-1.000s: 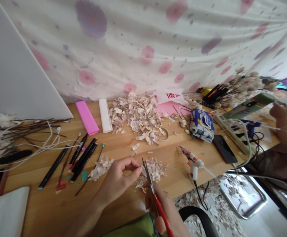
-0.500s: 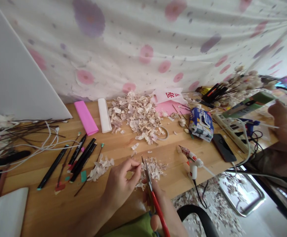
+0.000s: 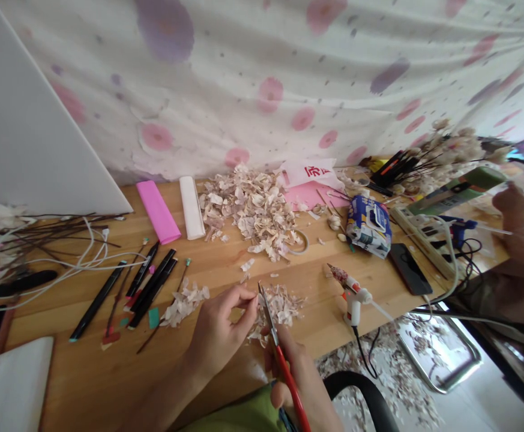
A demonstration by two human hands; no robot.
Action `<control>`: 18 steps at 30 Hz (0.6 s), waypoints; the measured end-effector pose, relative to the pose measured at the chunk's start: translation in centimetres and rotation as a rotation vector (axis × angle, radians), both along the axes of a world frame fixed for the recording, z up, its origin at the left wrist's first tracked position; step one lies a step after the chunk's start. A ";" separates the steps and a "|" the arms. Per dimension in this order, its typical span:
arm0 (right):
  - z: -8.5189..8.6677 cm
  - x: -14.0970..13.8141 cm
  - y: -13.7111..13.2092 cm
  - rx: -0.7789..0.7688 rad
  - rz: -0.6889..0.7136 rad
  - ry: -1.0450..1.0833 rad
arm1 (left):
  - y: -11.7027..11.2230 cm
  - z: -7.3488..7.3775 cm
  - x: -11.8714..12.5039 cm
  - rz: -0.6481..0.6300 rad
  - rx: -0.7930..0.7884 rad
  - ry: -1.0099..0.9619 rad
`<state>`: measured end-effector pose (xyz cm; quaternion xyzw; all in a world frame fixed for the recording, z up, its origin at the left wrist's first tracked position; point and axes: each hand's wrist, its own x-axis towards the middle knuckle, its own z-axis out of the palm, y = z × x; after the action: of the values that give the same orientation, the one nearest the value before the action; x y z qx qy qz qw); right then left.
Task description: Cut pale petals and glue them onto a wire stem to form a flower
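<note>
My right hand (image 3: 295,372) grips a pair of scissors (image 3: 284,366) with red handles, the blades pointing up and away from me. Just left of the blade tips, my left hand (image 3: 225,324) has its thumb and forefinger pinched together. What sits in the pinch is mostly hidden; a small pale bit, perhaps a petal piece, shows at the fingertips. Behind and beneath the blades lies a small heap of pale petal pieces (image 3: 284,305). Another little pile of pale petals (image 3: 185,305) rests to the left of my left hand.
A large heap of dried petals (image 3: 252,204) fills the table's back middle. Black markers (image 3: 151,291) lie left, near pink (image 3: 158,213) and white (image 3: 192,207) folded paper. On the right are a glue gun (image 3: 352,294), wipes pack (image 3: 368,225), phone (image 3: 409,269) and another person's hand (image 3: 511,201).
The blades look a little more closed than before. Both hands stay in nearly the same place, and the view has shifted slightly.
</note>
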<state>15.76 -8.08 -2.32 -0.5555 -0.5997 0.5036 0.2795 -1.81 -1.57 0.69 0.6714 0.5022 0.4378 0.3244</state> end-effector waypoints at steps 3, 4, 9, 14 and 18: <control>-0.1 -0.1 0.0 -0.006 -0.026 -0.002 | 0.0 -0.2 0.0 0.009 -0.020 -0.009; -0.1 -0.1 0.0 -0.013 -0.022 0.018 | 0.1 -0.2 -0.1 0.012 -0.032 -0.014; 0.1 -0.3 0.1 -0.024 0.021 0.150 | 0.2 -0.4 0.1 0.029 -0.086 -0.049; 0.1 -0.1 -0.1 0.023 0.015 0.095 | 0.1 -0.3 0.1 0.066 -0.092 -0.052; -0.4 -0.2 -0.2 -0.003 0.029 0.055 | -0.3 -0.3 0.5 0.102 -0.023 -0.007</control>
<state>15.58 -8.30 -2.75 -0.5332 -0.5992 0.5233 0.2877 -1.33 -1.88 0.39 0.6399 0.5394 0.4503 0.3111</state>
